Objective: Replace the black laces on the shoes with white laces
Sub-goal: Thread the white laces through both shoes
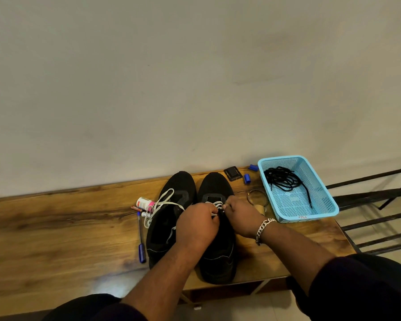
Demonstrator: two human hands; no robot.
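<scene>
Two black shoes (pixel 214 228) are shown side by side on a wooden table (pixel 56 228), toes toward the wall. A white lace (pixel 217 205) on the right-hand shoe is pinched by the left hand (pixel 197 224) and the right hand (pixel 240 216) (fingers curled, a chain bracelet (pixel 264 228) at the right wrist). A second white lace (pixel 162 202) is seen loosely threaded in the left-hand shoe. Black laces (pixel 285 179) are piled in a blue basket (pixel 329 202) to the right. A pen (pixel 141 237) lies beside the left-hand shoe.

Both hands (pixel 220 218) pinch a white lace (pixel 215 206) over the right shoe (pixel 218 251).
</scene>
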